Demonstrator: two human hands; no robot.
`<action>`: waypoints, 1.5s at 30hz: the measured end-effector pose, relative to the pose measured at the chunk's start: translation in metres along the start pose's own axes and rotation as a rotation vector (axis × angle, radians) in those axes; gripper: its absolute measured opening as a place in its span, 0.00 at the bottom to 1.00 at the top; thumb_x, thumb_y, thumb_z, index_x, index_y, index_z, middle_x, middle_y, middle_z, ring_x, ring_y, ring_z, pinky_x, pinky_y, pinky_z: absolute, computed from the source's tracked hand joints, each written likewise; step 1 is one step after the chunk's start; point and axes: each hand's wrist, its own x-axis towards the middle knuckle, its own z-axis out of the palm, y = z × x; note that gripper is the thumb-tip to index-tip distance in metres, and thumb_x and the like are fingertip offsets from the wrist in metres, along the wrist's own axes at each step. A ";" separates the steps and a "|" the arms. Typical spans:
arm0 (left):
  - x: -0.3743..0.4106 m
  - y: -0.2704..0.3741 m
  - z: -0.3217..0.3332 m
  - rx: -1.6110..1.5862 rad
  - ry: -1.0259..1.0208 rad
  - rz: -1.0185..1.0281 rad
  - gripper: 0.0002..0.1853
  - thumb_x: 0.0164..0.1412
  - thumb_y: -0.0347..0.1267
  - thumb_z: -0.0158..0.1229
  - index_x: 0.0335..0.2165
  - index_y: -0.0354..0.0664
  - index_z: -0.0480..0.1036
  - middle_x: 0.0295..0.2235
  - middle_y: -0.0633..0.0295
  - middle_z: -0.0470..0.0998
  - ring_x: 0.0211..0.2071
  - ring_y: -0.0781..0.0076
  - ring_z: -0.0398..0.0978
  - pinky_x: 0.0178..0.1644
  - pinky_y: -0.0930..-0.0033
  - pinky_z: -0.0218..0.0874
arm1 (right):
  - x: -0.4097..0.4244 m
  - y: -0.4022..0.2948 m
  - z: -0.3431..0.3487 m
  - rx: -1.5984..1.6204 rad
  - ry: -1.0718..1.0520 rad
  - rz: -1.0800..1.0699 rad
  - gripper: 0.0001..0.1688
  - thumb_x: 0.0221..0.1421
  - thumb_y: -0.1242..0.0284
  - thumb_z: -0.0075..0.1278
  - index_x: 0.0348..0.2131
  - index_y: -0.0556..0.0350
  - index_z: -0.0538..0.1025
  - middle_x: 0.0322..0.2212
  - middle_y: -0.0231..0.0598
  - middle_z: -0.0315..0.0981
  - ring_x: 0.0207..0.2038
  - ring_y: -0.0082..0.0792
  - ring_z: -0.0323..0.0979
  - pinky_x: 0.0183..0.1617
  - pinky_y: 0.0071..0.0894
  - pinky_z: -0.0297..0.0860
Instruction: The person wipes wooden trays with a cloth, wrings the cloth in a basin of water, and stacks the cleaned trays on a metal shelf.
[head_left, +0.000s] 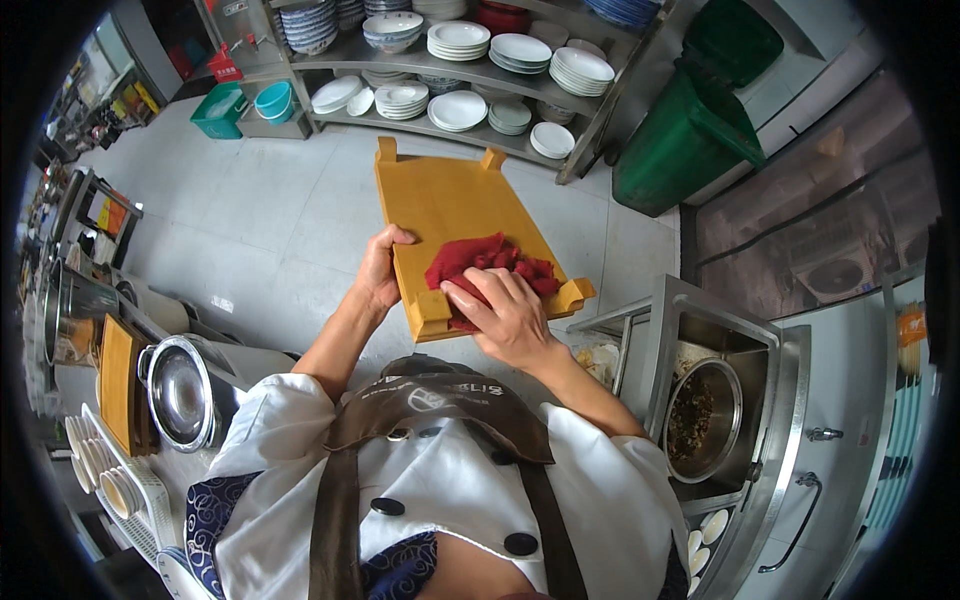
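A yellow wooden board with short corner feet (442, 191) is held up in front of me, tilted, its footed side towards me. My left hand (385, 266) grips its left edge, the thumb lying on the face. Over the lower right of the board, my right hand (504, 315) presses a crumpled red cloth (480, 255) against the wood. Part of the cloth and one lower foot are near my right fingers. The board's other side is hidden.
Ahead stands a metal shelf (480, 67) with stacked plates and bowls, beside a green bin (675, 142). On my right, a steel sink (727, 322) holds a metal pot (701, 420) with food scraps. Leftward are a steel pot (180, 390), another wooden board (120, 382) and a white dish rack (139, 480).
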 end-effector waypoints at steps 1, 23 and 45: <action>0.001 -0.003 -0.006 -0.044 -0.037 0.023 0.16 0.41 0.27 0.48 0.34 0.33 0.66 0.31 0.55 0.70 0.32 0.63 0.70 0.42 0.64 0.64 | 0.003 -0.002 -0.006 0.069 -0.090 0.023 0.30 0.36 0.78 0.52 0.45 0.50 0.69 0.42 0.40 0.61 0.44 0.42 0.62 0.46 0.40 0.61; -0.013 -0.001 -0.003 0.220 -0.132 0.226 0.22 0.39 0.22 0.49 0.40 0.31 0.63 0.33 0.55 0.71 0.32 0.67 0.72 0.36 0.68 0.68 | 0.130 0.172 0.057 -0.089 0.347 0.044 0.17 0.48 0.81 0.43 0.41 0.59 0.71 0.40 0.45 0.68 0.43 0.46 0.65 0.46 0.37 0.63; 0.030 0.014 -0.004 0.079 -0.013 0.338 0.19 0.40 0.26 0.47 0.37 0.36 0.64 0.34 0.56 0.68 0.36 0.61 0.69 0.43 0.61 0.64 | -0.001 0.001 0.064 0.091 0.217 0.407 0.24 0.42 0.75 0.55 0.41 0.58 0.64 0.35 0.46 0.61 0.37 0.49 0.63 0.39 0.41 0.64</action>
